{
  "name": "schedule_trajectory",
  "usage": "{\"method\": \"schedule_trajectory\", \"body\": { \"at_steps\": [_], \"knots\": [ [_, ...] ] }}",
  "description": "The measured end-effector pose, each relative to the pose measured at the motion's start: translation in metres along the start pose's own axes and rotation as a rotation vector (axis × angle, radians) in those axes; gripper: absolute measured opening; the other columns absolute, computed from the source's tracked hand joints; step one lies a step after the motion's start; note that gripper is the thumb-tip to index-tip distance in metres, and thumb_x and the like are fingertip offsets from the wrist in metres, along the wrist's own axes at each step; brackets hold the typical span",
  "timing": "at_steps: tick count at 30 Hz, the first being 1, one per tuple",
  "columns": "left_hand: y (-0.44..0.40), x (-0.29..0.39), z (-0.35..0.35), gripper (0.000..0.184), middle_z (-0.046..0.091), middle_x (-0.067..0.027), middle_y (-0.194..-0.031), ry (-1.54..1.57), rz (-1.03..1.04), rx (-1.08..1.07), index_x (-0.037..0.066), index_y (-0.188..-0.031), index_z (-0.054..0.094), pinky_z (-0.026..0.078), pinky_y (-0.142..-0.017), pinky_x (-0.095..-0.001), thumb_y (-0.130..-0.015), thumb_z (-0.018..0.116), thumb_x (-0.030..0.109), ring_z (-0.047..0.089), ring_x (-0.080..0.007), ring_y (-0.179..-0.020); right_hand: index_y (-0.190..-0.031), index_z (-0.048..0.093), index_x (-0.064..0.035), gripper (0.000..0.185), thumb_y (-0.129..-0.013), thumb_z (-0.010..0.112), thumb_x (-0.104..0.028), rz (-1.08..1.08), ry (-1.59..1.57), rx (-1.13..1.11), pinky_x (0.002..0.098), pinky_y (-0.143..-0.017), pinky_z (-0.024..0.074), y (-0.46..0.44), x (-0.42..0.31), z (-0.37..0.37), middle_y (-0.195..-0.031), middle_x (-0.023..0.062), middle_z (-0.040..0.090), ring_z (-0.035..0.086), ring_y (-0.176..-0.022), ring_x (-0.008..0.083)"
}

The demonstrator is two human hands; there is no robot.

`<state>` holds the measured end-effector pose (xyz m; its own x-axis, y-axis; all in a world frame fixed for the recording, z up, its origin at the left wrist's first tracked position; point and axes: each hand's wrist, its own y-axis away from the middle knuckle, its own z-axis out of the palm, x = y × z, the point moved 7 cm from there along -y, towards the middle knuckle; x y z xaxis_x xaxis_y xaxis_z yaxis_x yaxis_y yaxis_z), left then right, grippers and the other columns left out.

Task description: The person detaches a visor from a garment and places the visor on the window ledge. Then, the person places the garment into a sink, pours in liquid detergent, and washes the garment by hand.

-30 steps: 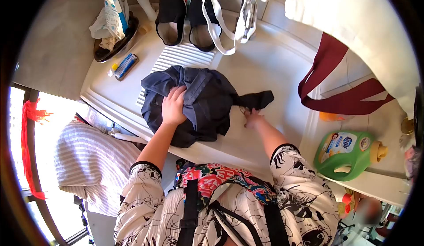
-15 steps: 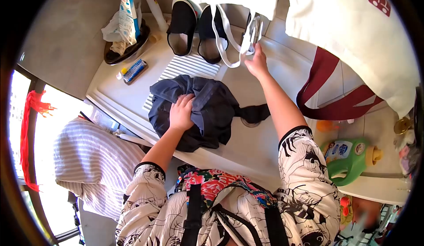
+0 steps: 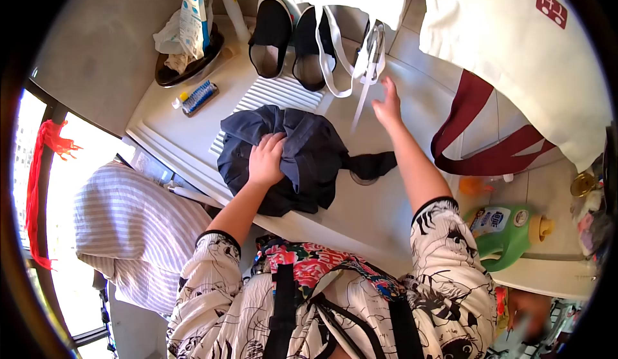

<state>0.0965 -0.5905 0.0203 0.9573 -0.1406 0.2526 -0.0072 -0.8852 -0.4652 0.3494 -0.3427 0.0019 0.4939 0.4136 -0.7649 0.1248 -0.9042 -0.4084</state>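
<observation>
A bundled dark navy garment [image 3: 309, 159] lies in the white laundry sink [image 3: 367, 207], part of it over the ribbed washboard [image 3: 280, 95]. My left hand [image 3: 266, 159] is closed on the folds at its top, and some fingertips are hidden in the cloth. A metal faucet [image 3: 372, 42] stands at the back, partly behind white bag straps [image 3: 326, 53]. From it a thin stream of water [image 3: 362, 104] falls into the basin. Just right of the stream, my right hand [image 3: 388, 106] is held in the air, empty, thumb and fingers apart.
Two black shoes [image 3: 271, 37] lean at the back. A blue-bristled brush [image 3: 200, 98] and a dark dish [image 3: 168, 74] sit on the left ledge. White bags hang above, one with maroon straps [image 3: 460, 124]. A green detergent bottle [image 3: 505, 230] stands right.
My right hand has come off the faucet and moved slightly right and down, its fingers opening. Water now runs from the faucet. My left hand stays on the garment.
</observation>
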Motion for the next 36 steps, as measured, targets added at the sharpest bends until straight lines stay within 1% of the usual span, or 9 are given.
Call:
{"method": "schedule_trajectory", "body": {
  "at_steps": [5, 9, 12, 17, 20, 22, 25, 31, 36],
  "knots": [
    [-0.014, 0.019, 0.015, 0.042, 0.058, -0.0092, -0.112, 0.116, -0.087, 0.075, 0.005, -0.099, 0.058, 0.046, -0.082, -0.0425, -0.057, 0.062, 0.005, 0.053, -0.0327, -0.105, -0.138, 0.033, -0.0045, 0.066, -0.077, 0.059, -0.009, 0.455, -0.280, -0.269, 0.0343, -0.098, 0.0387, 0.128, 0.067, 0.027, -0.134, 0.0127, 0.047, 0.045, -0.122, 0.0255],
    [-0.028, 0.082, 0.045, 0.034, 0.059, -0.0191, -0.098, 0.428, -0.160, 0.086, 0.003, -0.093, 0.057, 0.046, -0.082, -0.0445, -0.059, 0.062, 0.005, 0.055, -0.0398, -0.095, -0.142, 0.030, -0.0158, 0.069, -0.085, 0.060, -0.041, 1.223, -1.021, -0.379, 0.0511, -0.099, 0.0356, 0.240, 0.027, 0.029, -0.147, 0.0081, 0.029, 0.036, -0.130, 0.0303],
    [-0.031, 0.165, 0.066, 0.024, 0.057, -0.0212, -0.093, 0.791, -0.058, -0.206, 0.002, -0.087, 0.055, 0.045, -0.080, -0.0452, -0.064, 0.061, 0.009, 0.055, -0.0411, -0.089, -0.135, 0.038, -0.0138, 0.060, -0.089, 0.042, -0.053, 1.123, -1.731, -0.587, 0.0552, -0.102, 0.0310, 0.257, -0.036, 0.011, -0.132, 0.0064, 0.044, 0.040, -0.123, 0.0265],
    [-0.016, 0.224, 0.051, 0.035, 0.056, -0.0202, -0.115, 0.544, 0.456, -0.616, 0.004, -0.101, 0.058, 0.046, -0.083, -0.0433, -0.066, 0.059, 0.008, 0.056, -0.0391, -0.093, -0.126, 0.048, -0.0045, 0.049, -0.091, 0.046, -0.040, 0.985, -1.530, -0.287, 0.0405, -0.101, 0.0351, 0.237, 0.092, -0.057, -0.123, 0.0093, 0.053, 0.048, -0.117, 0.0224],
    [-0.015, 0.173, 0.073, 0.037, 0.058, -0.0162, -0.117, 0.433, 0.316, -0.663, 0.009, -0.108, 0.058, 0.048, -0.080, -0.0432, -0.071, 0.056, 0.011, 0.060, -0.0349, -0.093, -0.121, 0.052, 0.0002, 0.044, -0.092, 0.048, -0.033, 0.906, -1.416, -0.131, 0.0331, -0.101, 0.0372, 0.239, 0.117, -0.086, -0.119, 0.0107, 0.057, 0.052, -0.113, 0.0204],
    [-0.020, 0.135, 0.061, 0.044, 0.065, -0.0133, -0.101, 0.275, 0.070, -0.805, 0.018, -0.112, 0.061, 0.048, -0.081, -0.0415, -0.070, 0.054, 0.007, 0.059, -0.0338, -0.097, -0.112, 0.058, -0.0028, 0.032, -0.089, 0.055, -0.025, 0.842, -0.720, 0.127, 0.0309, -0.091, 0.0420, 0.253, 0.105, -0.119, -0.103, 0.0082, 0.062, 0.057, -0.100, 0.0206],
    [-0.014, 0.079, 0.065, 0.040, 0.066, -0.0115, -0.100, 0.338, -0.144, -0.740, 0.018, -0.107, 0.064, 0.047, -0.080, -0.0387, -0.072, 0.052, 0.004, 0.060, -0.0322, -0.095, -0.112, 0.056, -0.0140, 0.028, -0.086, 0.058, -0.025, 0.953, -0.430, 0.019, 0.0348, -0.083, 0.0445, 0.271, 0.089, -0.116, -0.105, 0.0027, 0.060, 0.057, -0.094, 0.0163],
    [-0.010, 0.044, 0.066, 0.043, 0.066, -0.0106, -0.103, 0.908, -0.480, -0.524, 0.007, -0.113, 0.060, 0.045, -0.085, -0.0286, -0.074, 0.049, -0.007, 0.061, -0.0216, -0.096, -0.110, 0.054, -0.0081, 0.028, -0.090, 0.058, -0.028, 0.993, -0.738, -0.034, 0.0315, -0.073, 0.0507, 0.246, 0.062, -0.082, -0.092, 0.0026, 0.060, 0.061, -0.078, 0.0153],
    [-0.013, 0.027, 0.051, 0.047, 0.060, -0.0116, -0.116, 1.108, -0.521, -0.221, 0.006, -0.119, 0.057, 0.042, -0.092, -0.0313, -0.072, 0.053, -0.001, 0.056, -0.0212, -0.107, -0.122, 0.049, -0.0070, 0.038, -0.090, 0.058, -0.026, 0.728, -0.638, 0.004, 0.0306, -0.080, 0.0482, 0.208, 0.025, -0.084, -0.107, 0.0071, 0.060, 0.060, -0.100, 0.0189]
  ]
}}
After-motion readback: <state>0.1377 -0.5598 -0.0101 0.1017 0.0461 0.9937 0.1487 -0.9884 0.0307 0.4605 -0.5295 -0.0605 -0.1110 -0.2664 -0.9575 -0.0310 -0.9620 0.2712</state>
